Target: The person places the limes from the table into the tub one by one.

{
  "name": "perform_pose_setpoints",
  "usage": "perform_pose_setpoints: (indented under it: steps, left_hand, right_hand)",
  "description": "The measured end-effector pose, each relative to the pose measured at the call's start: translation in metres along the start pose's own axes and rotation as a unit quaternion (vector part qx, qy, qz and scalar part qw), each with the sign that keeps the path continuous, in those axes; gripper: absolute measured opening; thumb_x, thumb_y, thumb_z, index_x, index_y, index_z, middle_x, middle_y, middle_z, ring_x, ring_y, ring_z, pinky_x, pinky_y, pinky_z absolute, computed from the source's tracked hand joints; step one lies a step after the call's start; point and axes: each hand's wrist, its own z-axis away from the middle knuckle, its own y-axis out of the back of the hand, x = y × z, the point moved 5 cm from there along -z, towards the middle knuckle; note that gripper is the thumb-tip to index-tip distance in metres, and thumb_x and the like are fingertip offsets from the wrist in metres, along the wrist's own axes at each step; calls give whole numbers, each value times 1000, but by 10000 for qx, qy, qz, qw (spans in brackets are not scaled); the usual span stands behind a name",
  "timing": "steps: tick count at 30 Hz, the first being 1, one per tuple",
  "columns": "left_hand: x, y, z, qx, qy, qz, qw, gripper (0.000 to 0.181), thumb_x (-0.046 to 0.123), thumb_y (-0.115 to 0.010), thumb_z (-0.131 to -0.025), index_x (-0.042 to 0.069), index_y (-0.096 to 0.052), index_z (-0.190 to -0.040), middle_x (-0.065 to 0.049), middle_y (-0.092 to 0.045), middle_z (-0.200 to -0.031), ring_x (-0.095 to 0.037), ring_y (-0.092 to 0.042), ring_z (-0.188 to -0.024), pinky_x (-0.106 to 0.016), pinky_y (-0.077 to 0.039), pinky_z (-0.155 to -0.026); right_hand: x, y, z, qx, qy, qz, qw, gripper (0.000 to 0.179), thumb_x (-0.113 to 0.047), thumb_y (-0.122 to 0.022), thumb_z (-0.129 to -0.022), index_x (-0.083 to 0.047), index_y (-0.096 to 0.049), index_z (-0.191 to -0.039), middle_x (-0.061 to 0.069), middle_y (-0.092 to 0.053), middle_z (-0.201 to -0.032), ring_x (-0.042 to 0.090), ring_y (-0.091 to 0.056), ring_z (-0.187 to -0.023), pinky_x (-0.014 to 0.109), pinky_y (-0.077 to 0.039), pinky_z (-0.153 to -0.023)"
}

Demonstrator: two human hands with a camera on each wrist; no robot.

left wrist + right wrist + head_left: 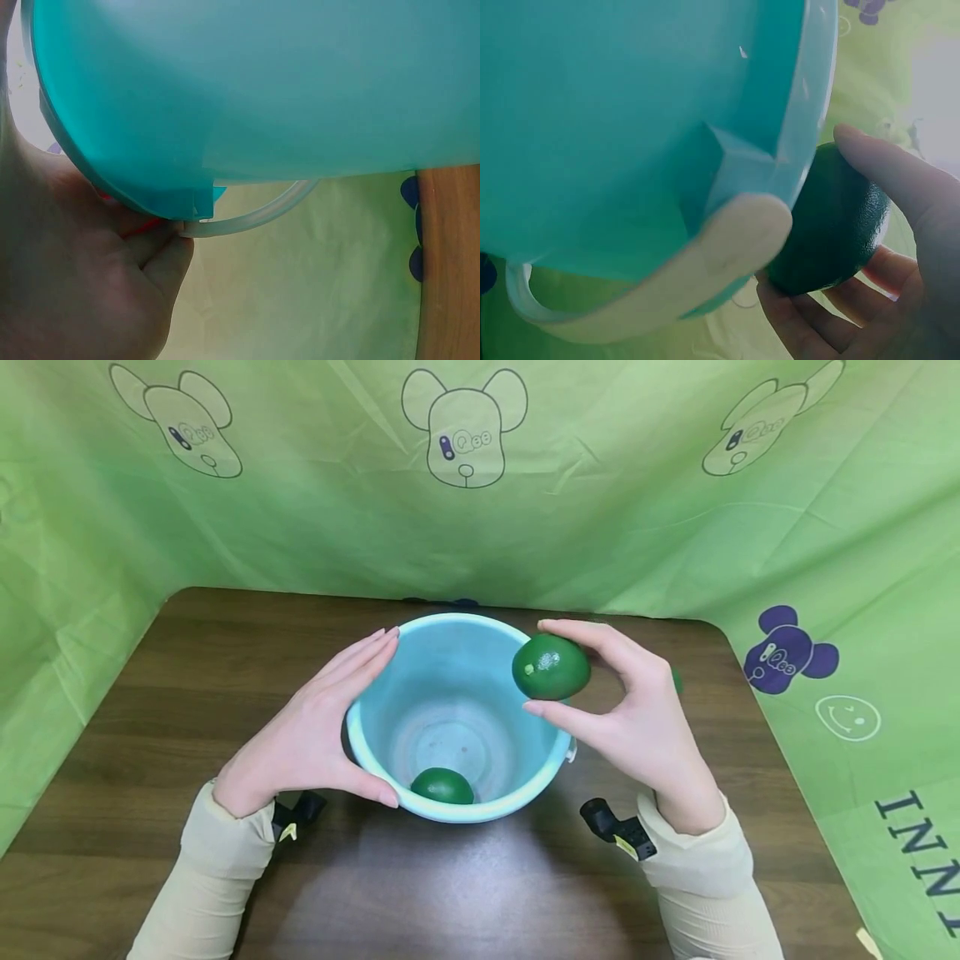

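A light blue bucket [459, 812] stands upright on the table, its mouth facing up. An avocado [442, 786] lies inside, near the front wall. My right hand [637, 718] pinches a second dark green avocado [551, 667] between thumb and fingers, at the bucket's right rim; the right wrist view has this avocado [832, 225] beside the rim. Along the left rim rests my left hand [315, 727], its fingers nearly straight and its thumb spread toward the front. In the left wrist view, fingers [169, 266] touch the rim by the white handle [259, 217].
Behind the right hand a small green thing [677, 681] shows, mostly hidden. Brown wood-grain table [187, 693] surrounds the bucket. Green cloth [465, 543] with printed bear heads hangs along the back and sides.
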Motion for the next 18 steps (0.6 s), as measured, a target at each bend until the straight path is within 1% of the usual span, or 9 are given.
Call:
perform_pose_setpoints:
  steps: [7, 10, 14, 18]
  left_hand:
    - [0, 0, 0, -5, 7, 19, 10000, 142, 82, -82, -54, 9, -25, -162, -2, -20, -168, -23, -18, -152, -51, -28, -116]
    - [1, 0, -1, -13, 6, 15, 10000, 143, 81, -83, -53, 9, -24, -163, -3, -20, -168, -23, -17, -152, -51, -27, -116]
    - [1, -1, -1, -15, -18, -21, 10000, 144, 81, -83, -53, 9, -23, -163, -3, -20, -168, -23, -17, -152, -50, -27, -117]
    - [1, 0, -1, -8, -33, -32, 10000, 144, 82, -82, -54, 9, -23, -163, -4, -20, -168, -24, -18, -152, -50, -27, -117]
  right_hand:
    - [-1, -7, 0, -267, -53, -152, 9995, 67, 14, -89, -67, 6, -64, -129, 6, -69, -123, 18, -65, -107, 29, -51, -91]
    - [0, -10, 1, -348, -38, -156, 9993, 66, 12, -89, -68, 5, -65, -128, 5, -69, -123, 18, -65, -108, 30, -50, -94]
    - [1, -14, 1, -465, 40, -198, 9987, 65, 10, -90, -67, 4, -66, -127, 7, -69, -123, 17, -66, -107, 31, -50, -94]
    - [7, -18, 3, -547, 163, -262, 9980, 65, 7, -91, -68, 1, -66, -128, 4, -69, -125, 18, -65, -110, 32, -49, -96]
